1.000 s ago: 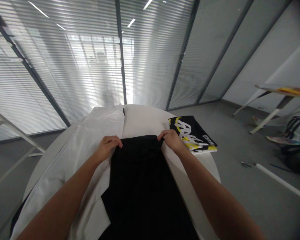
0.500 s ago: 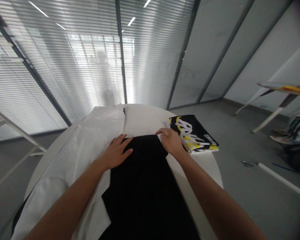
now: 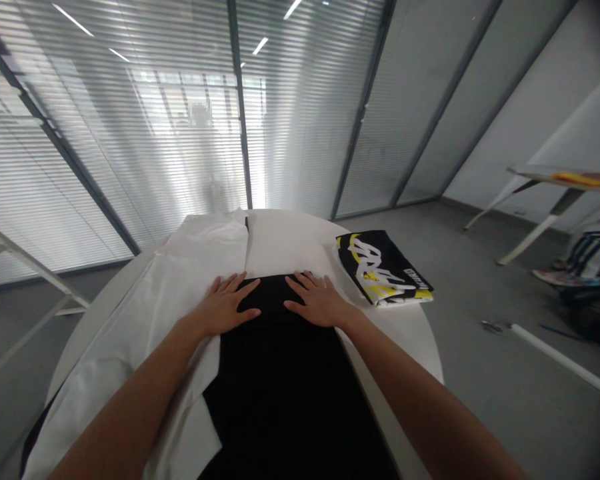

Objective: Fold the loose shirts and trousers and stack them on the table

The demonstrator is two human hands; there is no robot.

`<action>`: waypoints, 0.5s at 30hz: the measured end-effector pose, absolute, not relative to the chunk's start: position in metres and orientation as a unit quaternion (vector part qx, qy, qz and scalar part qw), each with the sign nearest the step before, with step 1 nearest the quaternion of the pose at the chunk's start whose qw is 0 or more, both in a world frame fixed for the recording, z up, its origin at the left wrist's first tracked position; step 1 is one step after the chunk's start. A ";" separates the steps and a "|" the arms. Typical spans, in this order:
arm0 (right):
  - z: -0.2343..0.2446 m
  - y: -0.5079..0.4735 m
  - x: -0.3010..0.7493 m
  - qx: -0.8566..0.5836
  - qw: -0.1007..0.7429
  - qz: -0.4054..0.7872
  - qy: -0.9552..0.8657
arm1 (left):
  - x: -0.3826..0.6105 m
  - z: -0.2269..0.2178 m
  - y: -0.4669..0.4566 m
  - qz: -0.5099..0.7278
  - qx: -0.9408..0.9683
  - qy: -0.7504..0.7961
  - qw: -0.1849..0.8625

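Note:
A black piece of cloth (image 3: 295, 393), folded over at its far end, lies along the middle of a round white table (image 3: 290, 240). My left hand (image 3: 225, 307) rests flat with spread fingers, partly on the folded end and partly on the white garment beside it. Across from it, my right hand (image 3: 320, 299) lies flat on the right side of the same fold, fingers apart. The white garment (image 3: 180, 280) covers the table's left side and shows along the left edge of the black cloth. What kind of garment the black cloth belongs to cannot be told.
A folded black, yellow and white printed garment (image 3: 383, 267) lies on the table's right side. A white metal frame (image 3: 35, 267) stands at the left. Beyond the table are glass panels with blinds (image 3: 290, 120). Another table (image 3: 555, 177) and a white pole (image 3: 563, 360) are at the right.
My right hand has let go of the fold's right corner, where it was pinching a bit of white cloth, and moved left to lie flat. My left hand stays nearly in place.

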State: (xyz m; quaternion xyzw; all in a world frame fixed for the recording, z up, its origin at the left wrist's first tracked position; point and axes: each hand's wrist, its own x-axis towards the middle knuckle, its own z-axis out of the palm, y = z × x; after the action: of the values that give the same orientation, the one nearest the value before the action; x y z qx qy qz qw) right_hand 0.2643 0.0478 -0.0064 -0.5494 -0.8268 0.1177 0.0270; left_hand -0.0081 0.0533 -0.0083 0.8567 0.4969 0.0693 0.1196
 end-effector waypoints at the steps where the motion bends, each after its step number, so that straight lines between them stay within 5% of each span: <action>1: -0.003 0.048 0.265 -0.553 0.037 0.110 -0.825 | -0.009 -0.008 0.053 0.075 0.856 0.498 0.116; 6: 0.003 0.058 0.266 -0.641 0.145 0.048 -0.752 | -0.008 -0.005 0.057 0.136 0.831 0.534 0.075; 15: -0.012 0.078 0.278 -0.667 0.175 0.061 -0.722 | -0.007 0.001 0.058 0.112 0.753 0.647 -0.034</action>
State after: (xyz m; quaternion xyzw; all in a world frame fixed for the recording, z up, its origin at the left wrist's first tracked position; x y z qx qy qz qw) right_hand 0.2778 0.0782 -0.0119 -0.6668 -0.7218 0.0608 0.1752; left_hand -0.0067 0.0577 0.0010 0.7532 0.6474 0.1116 -0.0340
